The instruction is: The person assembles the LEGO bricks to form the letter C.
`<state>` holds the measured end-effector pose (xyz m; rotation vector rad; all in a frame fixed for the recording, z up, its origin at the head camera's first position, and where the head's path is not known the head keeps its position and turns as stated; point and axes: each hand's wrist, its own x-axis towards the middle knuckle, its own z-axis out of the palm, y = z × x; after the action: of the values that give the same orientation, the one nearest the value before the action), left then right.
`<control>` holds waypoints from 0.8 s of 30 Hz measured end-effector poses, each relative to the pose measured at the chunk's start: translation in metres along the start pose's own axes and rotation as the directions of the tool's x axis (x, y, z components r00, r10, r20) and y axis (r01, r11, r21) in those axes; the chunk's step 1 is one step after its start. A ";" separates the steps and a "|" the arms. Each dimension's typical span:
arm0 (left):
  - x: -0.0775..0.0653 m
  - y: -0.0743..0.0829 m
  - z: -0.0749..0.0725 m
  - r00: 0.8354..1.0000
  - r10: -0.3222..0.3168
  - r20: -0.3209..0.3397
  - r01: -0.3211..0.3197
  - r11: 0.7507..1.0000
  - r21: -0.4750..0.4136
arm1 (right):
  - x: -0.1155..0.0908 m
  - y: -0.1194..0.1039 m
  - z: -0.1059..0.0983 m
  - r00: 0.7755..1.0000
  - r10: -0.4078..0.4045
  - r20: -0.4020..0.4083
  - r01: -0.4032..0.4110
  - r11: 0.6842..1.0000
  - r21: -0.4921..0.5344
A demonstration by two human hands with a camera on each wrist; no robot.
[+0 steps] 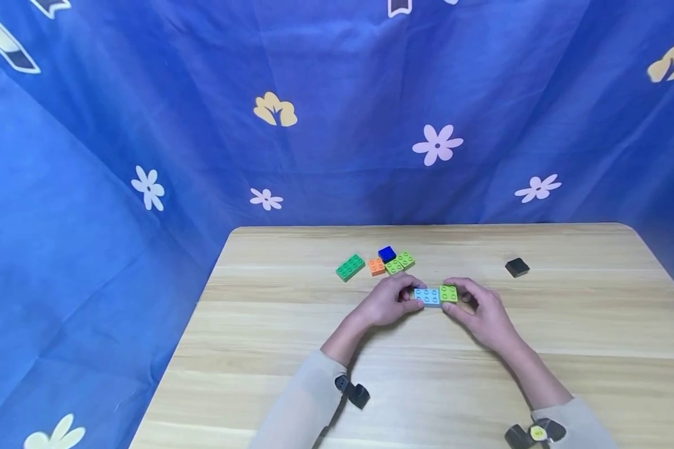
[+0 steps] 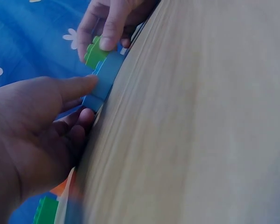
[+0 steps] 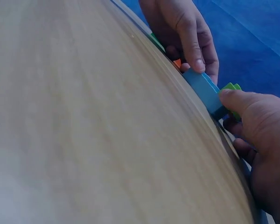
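Note:
A light blue toy building brick [image 1: 427, 297] lies low over the table between the hands, its studs facing up. My left hand [image 1: 390, 300] pinches its left end between thumb and fingers. At the other end, a lime green brick [image 1: 449, 293] adjoins it, standing higher than the blue one in the left wrist view. My right hand [image 1: 483, 315] pinches this green brick, thumb on the near side and fingers on the far side. In the right wrist view, my right thumb covers part of the green brick [image 3: 233, 87], beside the blue brick [image 3: 204, 89].
Behind my left hand lie a green brick [image 1: 351, 267], an orange brick [image 1: 376, 267], a dark blue brick [image 1: 387, 254] and two lime green bricks [image 1: 400, 262]. A black brick [image 1: 517, 267] sits farther right. A blue patterned curtain [image 1: 337, 162] hangs beyond the wooden table [image 1: 258, 324].

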<state>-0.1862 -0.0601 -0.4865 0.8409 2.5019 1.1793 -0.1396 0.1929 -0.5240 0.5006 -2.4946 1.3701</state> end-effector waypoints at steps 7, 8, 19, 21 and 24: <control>-0.006 -0.011 -0.028 0.997 -0.014 -0.078 0.009 0.998 -0.063 | -0.002 0.001 0.000 0.995 0.089 0.049 -0.089 0.996 0.004; -0.007 -0.013 -0.033 0.993 -0.025 -0.112 0.018 0.998 -0.060 | -0.002 0.001 0.000 0.995 0.088 0.051 -0.088 0.996 0.000; -0.010 -0.033 -0.054 0.940 -0.114 -0.321 0.108 0.993 -0.035 | -0.002 0.002 0.000 0.995 0.093 0.042 -0.092 0.996 -0.010; -0.010 -0.034 -0.054 0.936 -0.131 -0.327 0.133 0.991 -0.015 | -0.001 0.001 0.000 0.994 0.096 0.043 -0.096 0.995 -0.013; -0.010 -0.034 -0.054 0.935 -0.142 -0.326 0.162 0.986 0.036 | -0.001 0.000 0.000 0.995 0.096 0.039 -0.095 0.995 -0.015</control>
<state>-0.2159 -0.1164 -0.4781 0.4856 2.8171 1.2795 -0.1385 0.1937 -0.5244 0.4147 -2.5882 1.3900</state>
